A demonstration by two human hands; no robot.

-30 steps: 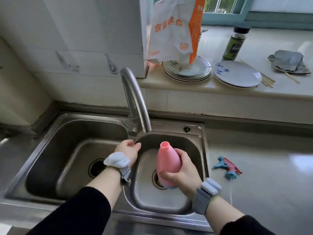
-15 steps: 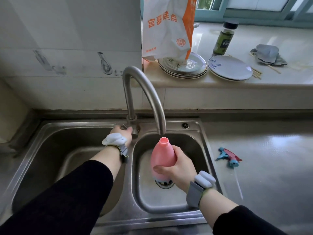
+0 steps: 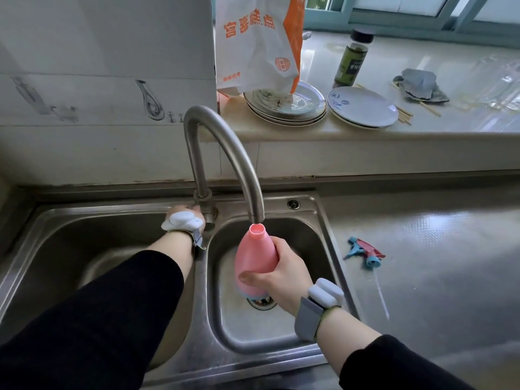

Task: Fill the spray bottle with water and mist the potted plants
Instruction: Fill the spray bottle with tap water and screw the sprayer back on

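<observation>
A pink spray bottle (image 3: 254, 254) with its top off stands upright over the right sink basin (image 3: 315, 235), its open neck just under the spout of the steel faucet (image 3: 225, 142). My right hand (image 3: 281, 274) grips the bottle around its lower body. My left hand (image 3: 183, 211) is wrapped on the faucet handle at the tap's base; its fingers are mostly hidden behind the wrist band. No water stream is visible. The bottle's blue and red spray head (image 3: 365, 251) with its thin tube lies on the counter right of the sink.
A left sink basin (image 3: 84, 243) lies under my left arm. On the raised ledge behind stand stacked plates (image 3: 284, 105), a single plate (image 3: 363, 106), a white and orange bag (image 3: 256, 43), a dark jar (image 3: 351, 59), chopsticks and a grey cloth (image 3: 419, 84). Wet steel counter (image 3: 436, 249) stretches right.
My left hand moved from the basin divider up to the faucet base and took hold of the handle. My right hand lifted the bottle's neck up under the spout.
</observation>
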